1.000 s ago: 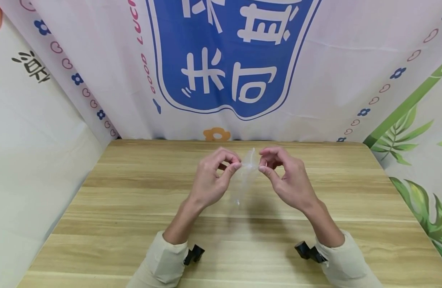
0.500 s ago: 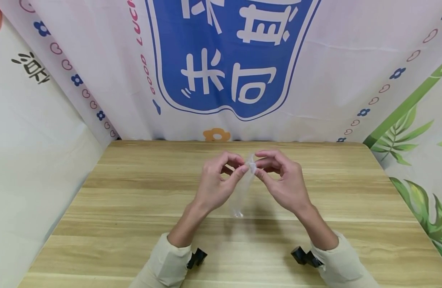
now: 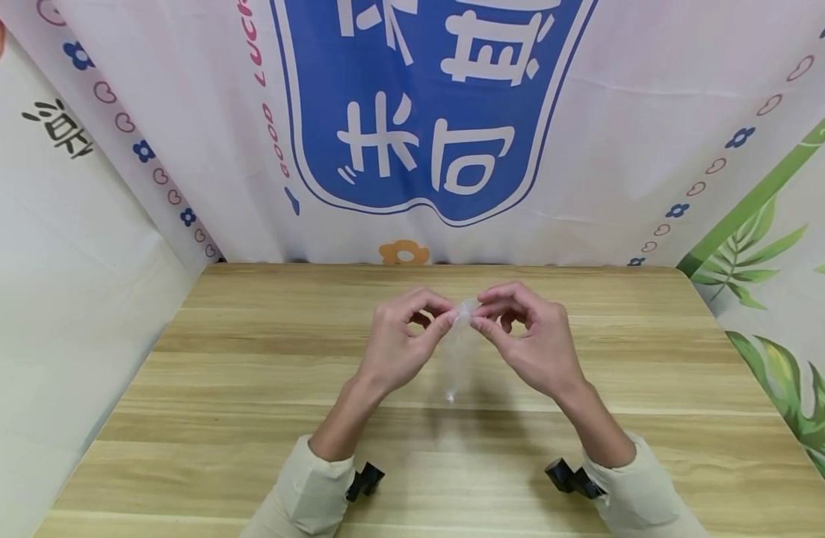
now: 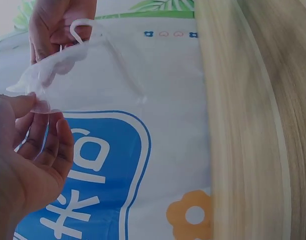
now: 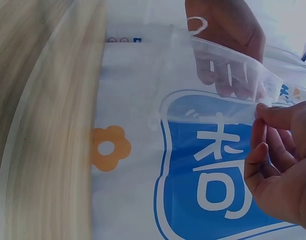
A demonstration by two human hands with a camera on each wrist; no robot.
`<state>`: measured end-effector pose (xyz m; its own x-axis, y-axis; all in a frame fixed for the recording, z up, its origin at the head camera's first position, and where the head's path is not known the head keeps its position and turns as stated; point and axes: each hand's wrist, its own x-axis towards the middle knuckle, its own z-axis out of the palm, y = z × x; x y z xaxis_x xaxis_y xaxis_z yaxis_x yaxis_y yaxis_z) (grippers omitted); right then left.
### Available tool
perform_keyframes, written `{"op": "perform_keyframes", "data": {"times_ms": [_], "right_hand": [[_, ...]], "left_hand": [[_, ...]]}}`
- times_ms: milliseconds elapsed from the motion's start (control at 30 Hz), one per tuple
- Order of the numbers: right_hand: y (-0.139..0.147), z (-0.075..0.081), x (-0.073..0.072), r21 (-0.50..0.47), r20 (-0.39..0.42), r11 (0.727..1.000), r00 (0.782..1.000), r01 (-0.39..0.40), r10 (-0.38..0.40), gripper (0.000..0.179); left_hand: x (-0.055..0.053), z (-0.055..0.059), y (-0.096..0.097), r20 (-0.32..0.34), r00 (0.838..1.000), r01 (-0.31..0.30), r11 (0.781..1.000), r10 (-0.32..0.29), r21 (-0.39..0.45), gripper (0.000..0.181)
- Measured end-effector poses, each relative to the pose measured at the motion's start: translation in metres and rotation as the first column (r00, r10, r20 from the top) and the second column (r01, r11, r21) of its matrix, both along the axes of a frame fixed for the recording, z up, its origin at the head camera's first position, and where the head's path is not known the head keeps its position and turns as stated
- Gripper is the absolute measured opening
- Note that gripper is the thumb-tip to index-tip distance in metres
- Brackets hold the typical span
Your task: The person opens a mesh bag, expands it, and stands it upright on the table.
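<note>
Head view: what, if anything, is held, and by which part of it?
A clear, bag-like plastic film, pinched at its upper end by the bare left hand and bare right hand; the rest hangs below.

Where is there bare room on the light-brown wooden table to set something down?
Bare wood lies on the light-brown wooden table between the bare left hand and the left edge, and between the bare right hand and the right edge. The middle is crowded: both hands pinch clear, thin plastic film.

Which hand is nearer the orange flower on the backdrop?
Left. In the head view, the left hand is almost straight below the orange flower; the right hand is below and farther right.
</note>
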<state>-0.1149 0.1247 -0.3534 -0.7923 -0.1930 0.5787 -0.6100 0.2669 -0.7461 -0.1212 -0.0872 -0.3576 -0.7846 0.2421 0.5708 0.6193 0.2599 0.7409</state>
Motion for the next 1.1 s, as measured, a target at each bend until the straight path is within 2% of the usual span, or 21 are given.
{"op": "perform_keyframes", "data": {"times_ms": [267,500,600,733,833,1100], "right_hand": [[0.0040,0.0021,-0.0013,0.012,-0.051,0.999,0.998,0.032,-0.031,0.026],[0.0057,0.0042,-0.0013,0.071,-0.075,0.994,0.994,0.084,-0.079,0.024],[0.0056,0.0037,-0.0016,0.074,-0.076,0.994,0.994,0.086,-0.081,0.023],[0.0045,0.0023,-0.0024,0.037,-0.070,0.998,0.996,0.055,-0.052,0.023],[0.0034,0.0012,-0.0028,0.013,-0.052,1.000,0.998,0.021,-0.020,0.025],[-0.0006,-0.0007,-0.0019,0.038,0.000,0.999,1.000,-0.022,0.022,0.030]], "left_hand": [[-0.0010,0.0019,-0.0055,-0.029,0.999,-0.032,0.999,0.031,-0.030,0.009],[-0.0033,0.0017,-0.0085,-0.114,0.991,-0.085,0.991,0.074,-0.101,0.013],[-0.0039,0.0019,-0.0087,-0.133,0.989,-0.078,0.990,0.063,-0.117,0.012],[-0.0034,0.0030,-0.0091,-0.098,0.995,-0.043,0.993,0.032,-0.114,0.006],[-0.0027,0.0035,-0.0088,-0.066,0.997,-0.039,0.992,0.031,-0.119,0.006],[-0.0008,0.0023,-0.0036,-0.041,0.999,-0.009,0.999,0.007,-0.051,0.005]]}}
